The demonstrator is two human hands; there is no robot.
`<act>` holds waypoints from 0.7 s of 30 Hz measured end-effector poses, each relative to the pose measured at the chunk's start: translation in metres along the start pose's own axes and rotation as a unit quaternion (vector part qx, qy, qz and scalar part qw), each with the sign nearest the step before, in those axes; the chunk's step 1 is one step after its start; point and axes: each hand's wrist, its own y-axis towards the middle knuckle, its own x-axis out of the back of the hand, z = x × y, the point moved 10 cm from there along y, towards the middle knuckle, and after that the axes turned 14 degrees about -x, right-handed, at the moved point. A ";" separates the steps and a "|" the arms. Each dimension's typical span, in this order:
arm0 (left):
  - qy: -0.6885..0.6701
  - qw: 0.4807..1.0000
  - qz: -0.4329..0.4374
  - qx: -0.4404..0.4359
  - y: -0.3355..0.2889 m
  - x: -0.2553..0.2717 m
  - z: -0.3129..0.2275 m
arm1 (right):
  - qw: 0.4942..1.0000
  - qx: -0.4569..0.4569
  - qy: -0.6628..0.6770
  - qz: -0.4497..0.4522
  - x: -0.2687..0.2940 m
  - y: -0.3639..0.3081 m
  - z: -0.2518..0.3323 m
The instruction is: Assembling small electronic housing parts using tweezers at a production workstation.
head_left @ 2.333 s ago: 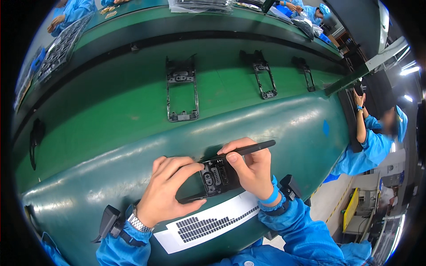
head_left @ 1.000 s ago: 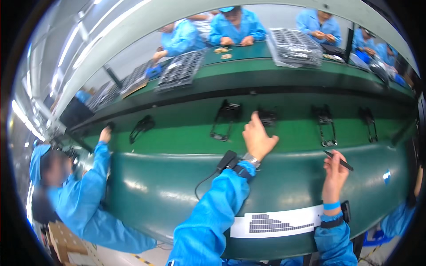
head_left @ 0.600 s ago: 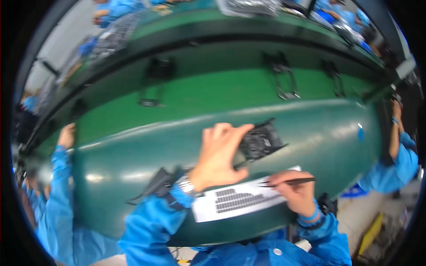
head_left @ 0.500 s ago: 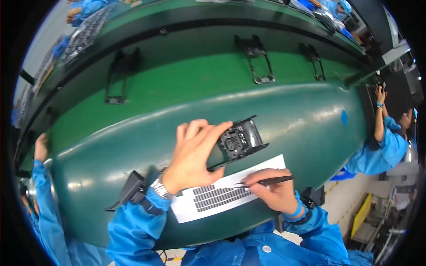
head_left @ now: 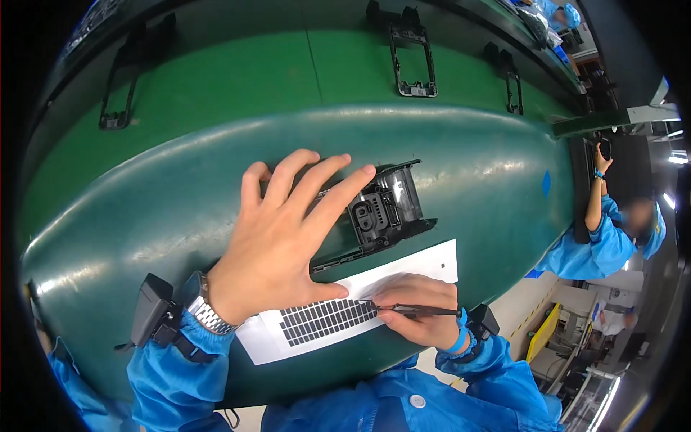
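Head view: looking down, a person in blue sleeves (head_left: 180, 381) works with both bare hands at a dark green table (head_left: 497, 216).
Left hand: the left hand (head_left: 277, 223) reaches across the left part of a black plastic frame (head_left: 374, 216), fingers spread wide, the index tip at the frame's upper edge and the thumb below its lower rail. How firmly it presses cannot be told. A metal watch (head_left: 210, 317) circles the wrist.
Right hand: the right hand (head_left: 421, 309) pinches slim black tweezers (head_left: 435, 311) between thumb and fingers, tips pointing left over the stickers. Whether the tips grip one cannot be told. A blue band (head_left: 459, 335) wraps the wrist.
Frame: it lies tilted on the table, ahead of the sheet, its solid end to the right.
Sheet: a white sheet (head_left: 432, 263) slants under the right hand, with rows of small dark stickers (head_left: 317, 325) and one lone dark square (head_left: 443, 266) near its right end.
Belt: beyond the table, a bright green belt (head_left: 252, 79) carries a left frame (head_left: 132, 90), a middle frame (head_left: 409, 32) and a right frame (head_left: 509, 68), well apart.
Right side: a co-worker (head_left: 601, 248) in blue raises a dark object (head_left: 604, 148).
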 end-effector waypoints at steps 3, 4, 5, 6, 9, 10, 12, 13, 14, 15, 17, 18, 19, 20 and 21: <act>-0.001 1.000 0.009 0.003 0.003 -0.004 0.002 | 1.000 0.014 0.000 0.001 0.001 0.000 -0.001; 0.004 1.000 0.012 0.004 0.006 -0.006 0.002 | 1.000 0.017 0.002 0.005 0.003 0.000 -0.003; 0.001 1.000 0.012 0.004 0.009 -0.008 0.002 | 1.000 0.019 0.003 0.009 0.005 0.000 -0.005; 0.002 1.000 0.013 0.006 0.011 -0.010 0.002 | 1.000 0.016 0.003 0.009 0.008 0.001 -0.007; 0.010 1.000 0.015 0.018 0.013 -0.008 0.000 | 0.999 0.032 0.004 0.019 0.010 0.004 -0.005; 0.008 1.000 0.016 0.017 0.011 -0.007 0.001 | 0.999 0.031 0.004 0.018 0.007 0.003 -0.003; 0.003 1.000 0.022 0.012 0.006 -0.005 0.002 | 1.000 0.027 0.006 0.014 -0.001 0.001 0.002; 0.004 1.000 0.020 0.014 0.005 -0.005 0.002 | 0.999 0.028 0.001 0.017 -0.001 0.001 0.003; 0.003 1.000 0.019 0.013 0.005 -0.005 0.002 | 0.999 0.029 -0.003 0.020 -0.002 0.000 0.004; 0.001 1.000 0.017 0.013 0.004 -0.005 0.002 | 0.999 0.029 -0.004 0.020 -0.002 0.000 0.004; 0.002 1.000 0.015 0.014 0.004 -0.004 0.001 | 0.999 0.024 -0.010 0.028 -0.004 -0.001 0.004; 0.003 1.000 0.015 0.014 0.003 -0.005 0.001 | 0.999 0.024 -0.011 0.027 -0.003 -0.001 0.003; 0.005 1.000 0.016 0.015 0.003 -0.004 0.001 | 0.999 0.025 -0.009 0.029 -0.004 0.000 0.003; 0.005 1.000 0.017 0.016 0.002 -0.004 0.001 | 0.999 0.026 -0.007 0.030 -0.004 0.000 0.003; 0.005 1.000 0.018 0.016 0.002 -0.005 0.001 | 0.999 0.025 -0.006 0.031 -0.005 0.000 0.003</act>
